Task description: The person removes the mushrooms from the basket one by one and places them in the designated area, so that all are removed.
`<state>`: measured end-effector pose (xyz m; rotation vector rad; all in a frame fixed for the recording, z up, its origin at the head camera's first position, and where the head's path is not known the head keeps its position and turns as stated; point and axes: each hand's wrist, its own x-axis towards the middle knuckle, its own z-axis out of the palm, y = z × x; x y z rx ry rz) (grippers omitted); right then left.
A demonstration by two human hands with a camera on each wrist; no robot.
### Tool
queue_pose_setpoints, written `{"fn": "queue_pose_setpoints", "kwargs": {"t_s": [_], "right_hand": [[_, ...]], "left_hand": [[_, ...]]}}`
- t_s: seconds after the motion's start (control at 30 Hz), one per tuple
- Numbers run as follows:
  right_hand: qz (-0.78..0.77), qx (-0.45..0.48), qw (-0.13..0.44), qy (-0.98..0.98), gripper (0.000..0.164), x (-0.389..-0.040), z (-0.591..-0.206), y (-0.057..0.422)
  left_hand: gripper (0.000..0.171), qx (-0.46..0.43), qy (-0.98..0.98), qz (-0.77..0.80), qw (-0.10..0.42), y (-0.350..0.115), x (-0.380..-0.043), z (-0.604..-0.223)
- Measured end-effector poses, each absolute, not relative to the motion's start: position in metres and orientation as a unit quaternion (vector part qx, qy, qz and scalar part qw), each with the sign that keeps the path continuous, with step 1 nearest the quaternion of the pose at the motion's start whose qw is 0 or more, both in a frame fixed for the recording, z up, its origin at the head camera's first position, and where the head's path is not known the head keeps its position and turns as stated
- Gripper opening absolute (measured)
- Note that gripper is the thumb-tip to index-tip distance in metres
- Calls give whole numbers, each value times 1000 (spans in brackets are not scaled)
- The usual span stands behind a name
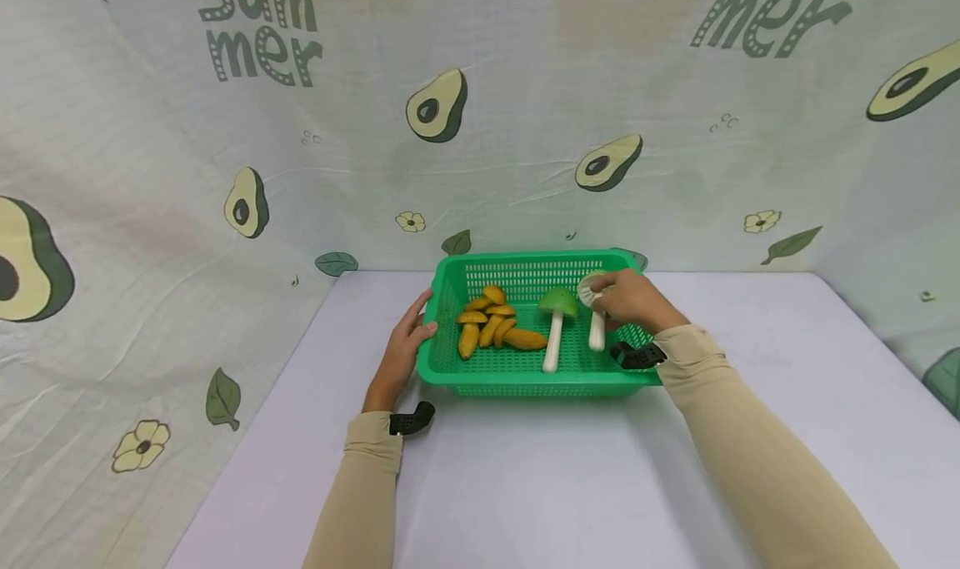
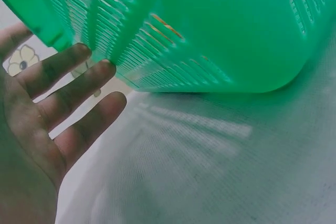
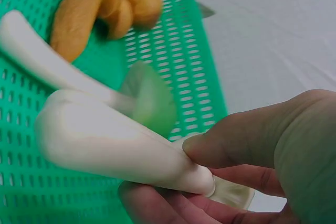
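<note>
A white-stemmed mushroom (image 3: 121,148) is pinched near its cap between the thumb and fingers of the right hand (image 1: 632,299), in the right part of a green basket (image 1: 540,379) (whether its stem end touches the floor there cannot be told). Beside it, a green-capped mushroom (image 1: 554,336) is seen lying mid-basket, and brown mushrooms (image 1: 491,331) are clustered at the left. The left hand (image 1: 403,348) is placed at the left rim, fingers extended, nothing grasped. The basket is supported by the bench (image 1: 525,477).

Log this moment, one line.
Right hand: pinching white-stemmed mushroom; left hand: against rectangular green plastic basket; inside: green-capped white-stemmed mushroom, yellow-brown mushrooms
</note>
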<state>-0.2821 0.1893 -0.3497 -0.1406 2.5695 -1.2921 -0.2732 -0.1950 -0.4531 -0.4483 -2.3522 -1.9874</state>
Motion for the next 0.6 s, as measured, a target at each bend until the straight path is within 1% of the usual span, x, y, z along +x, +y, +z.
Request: {"fn": "queue_pose_setpoints", "kwargs": {"t_s": [0.13,0.4,0.6], "right_hand": [[-454,-49,110,883,47,-277,-344,196],[-495,-64,95,861,48,-267,-346,210],[-522,-73,81,846,49,-260,-349,214]], "left_hand": [[57,-141,-756,-639,19,-196,-272,-452],[55,-139,-752,-645,9,-194,-271,-452],[53,-148,-749,-645,18,-191,-270,-455]]}}
